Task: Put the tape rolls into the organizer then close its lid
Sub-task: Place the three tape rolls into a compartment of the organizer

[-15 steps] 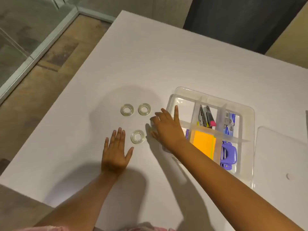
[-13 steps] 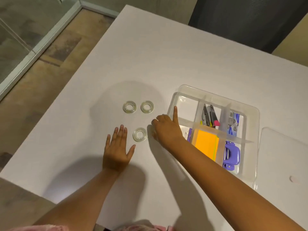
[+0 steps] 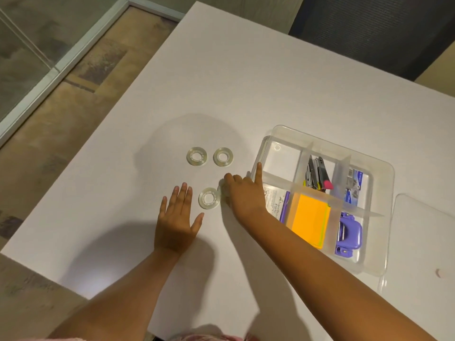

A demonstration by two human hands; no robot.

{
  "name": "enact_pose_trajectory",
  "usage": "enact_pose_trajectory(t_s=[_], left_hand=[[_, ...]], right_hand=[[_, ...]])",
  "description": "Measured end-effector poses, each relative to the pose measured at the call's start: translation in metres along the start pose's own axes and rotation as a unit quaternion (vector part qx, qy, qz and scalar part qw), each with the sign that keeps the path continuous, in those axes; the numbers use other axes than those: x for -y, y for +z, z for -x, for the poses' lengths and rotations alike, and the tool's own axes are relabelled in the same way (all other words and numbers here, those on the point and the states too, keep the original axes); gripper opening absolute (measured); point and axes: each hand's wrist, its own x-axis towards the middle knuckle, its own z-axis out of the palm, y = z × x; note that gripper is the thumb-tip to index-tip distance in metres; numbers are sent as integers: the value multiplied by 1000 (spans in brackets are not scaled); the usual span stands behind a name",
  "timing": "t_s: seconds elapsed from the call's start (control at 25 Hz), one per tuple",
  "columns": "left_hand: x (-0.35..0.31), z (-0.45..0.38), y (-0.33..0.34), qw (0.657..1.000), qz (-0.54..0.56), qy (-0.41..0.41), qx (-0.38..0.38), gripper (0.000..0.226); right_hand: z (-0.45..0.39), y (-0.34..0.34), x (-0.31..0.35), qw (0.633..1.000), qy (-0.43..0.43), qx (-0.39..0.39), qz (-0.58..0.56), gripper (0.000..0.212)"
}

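Three clear tape rolls lie flat on the white table: one (image 3: 196, 156) and another (image 3: 223, 157) side by side, a third (image 3: 209, 198) nearer me. A fourth tape roll (image 3: 222, 190) shows only as a clear edge under my right hand (image 3: 242, 194), whose fingers curl over it while the index finger points away from me. My left hand (image 3: 176, 217) rests flat and open on the table, just left of the third roll. The clear organizer (image 3: 320, 141) stands to the right without its lid, its far-left compartment (image 3: 280, 159) empty. Its clear lid (image 3: 423, 242) lies beside it on the right.
The organizer's other compartments hold orange sticky notes (image 3: 309, 222), a purple hole punch (image 3: 349, 233), staplers (image 3: 317, 173) and small packets (image 3: 353, 185). The table's left edge (image 3: 98, 134) drops to the floor. A dark chair back (image 3: 369, 28) stands beyond the far edge.
My right hand's fingers have curled down over the tape roll beside the organizer, with the index finger staying raised. My left hand has stayed flat in place.
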Motion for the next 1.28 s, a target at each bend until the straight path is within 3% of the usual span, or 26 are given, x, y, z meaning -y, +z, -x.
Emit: enact_pose_trajectory(t_s=[0.12, 0.24, 0.36, 0.44, 0.56, 0.68, 0.8, 1.04, 1.28], left_hand=[[-1, -1, -2, 1000, 6, -4, 7, 58], [-2, -1, -3, 1000, 8, -9, 12, 58], [-2, 0, -3, 1000, 11, -12, 18, 57], [-1, -2, -3, 1000, 10, -14, 21, 58], [-2, -1, -4, 999, 10, -18, 34, 58], [-1, -2, -4, 999, 6, -18, 42, 59], [-1, -2, -5, 998, 6, -21, 53, 60], [-1, -4, -6, 997, 10, -29, 76, 62], [-2, -4, -8, 995, 11, -32, 89, 62]], right_hand=[[-2, -1, -4, 1000, -11, 7, -22, 62], [-5, -17, -17, 993, 2, -37, -110, 63], [-14, -42, -50, 966, 67, -125, -218, 62], [-20, -51, -77, 962, 122, -145, -195, 62], [-28, -51, -107, 965, 196, -99, -146, 60], [-40, -38, -115, 978, 195, -37, -65, 48], [-52, -28, -114, 981, 193, -24, 8, 45], [-65, -14, -115, 973, 227, 2, 49, 43], [-57, -25, -113, 967, 256, -1, 4, 52]])
